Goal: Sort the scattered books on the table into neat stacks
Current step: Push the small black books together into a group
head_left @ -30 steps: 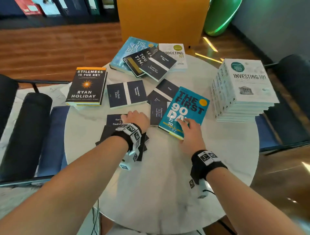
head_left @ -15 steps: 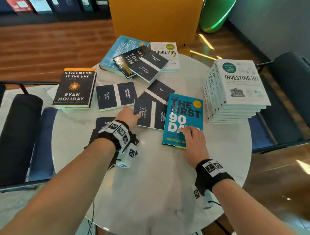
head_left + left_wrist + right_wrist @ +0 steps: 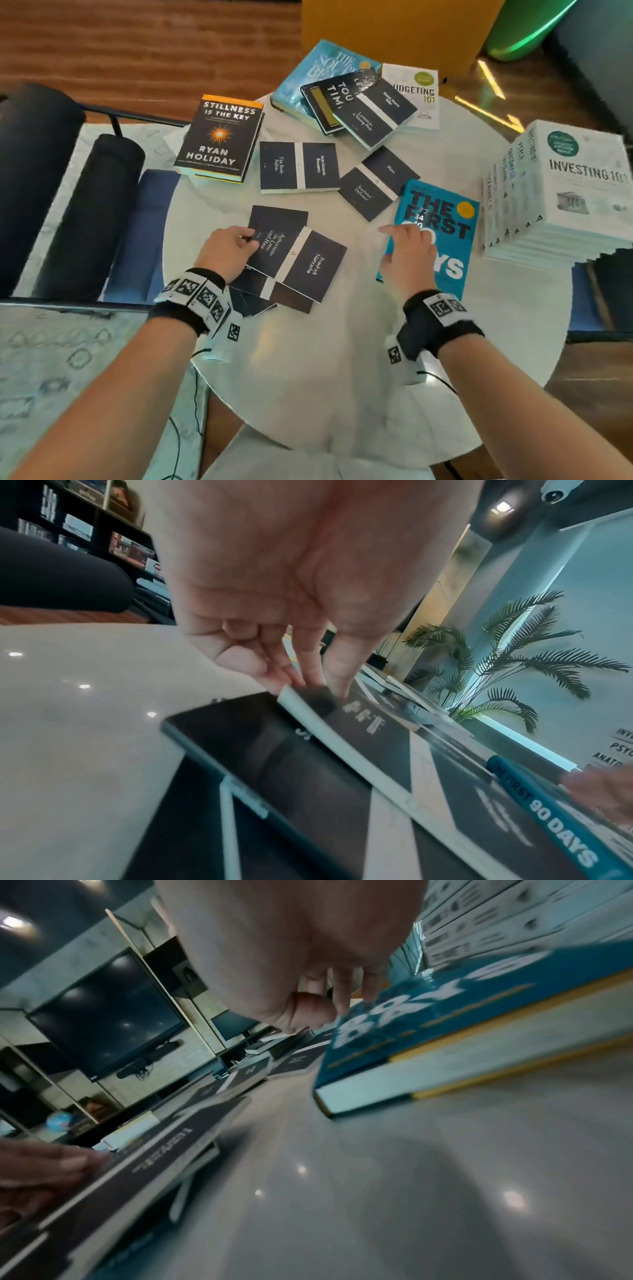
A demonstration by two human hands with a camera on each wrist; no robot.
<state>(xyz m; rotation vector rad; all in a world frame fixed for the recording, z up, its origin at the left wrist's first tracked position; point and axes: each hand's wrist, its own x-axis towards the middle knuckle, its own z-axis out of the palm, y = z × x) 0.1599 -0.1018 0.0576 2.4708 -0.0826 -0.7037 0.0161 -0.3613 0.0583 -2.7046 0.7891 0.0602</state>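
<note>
Where the left hand (image 3: 228,251) meets the small dark pile near the front of the round worktop (image 3: 329,370), its palm hides the near corner of the top book, the Nietzsche paperback (image 3: 297,260); the left wrist view shows thumb and fingers (image 3: 310,669) pinching that corner, lifted slightly off the book beneath. How many books lie under it cannot be counted, since only dark edges poke out. The right hand (image 3: 407,260) lies on the blue "First 90 Days" book (image 3: 442,236), fingers fairly straight and pressing on the cover, blotting out part of the title; the right wrist view is blurred. At the right edge the white stack (image 3: 561,202) is cut off by the frame. Compared with 0.5 s ago, the Nietzsche paperback has come from beside the blue book onto the dark pile, and the blue book has slid right, closer to the white stack.
</note>
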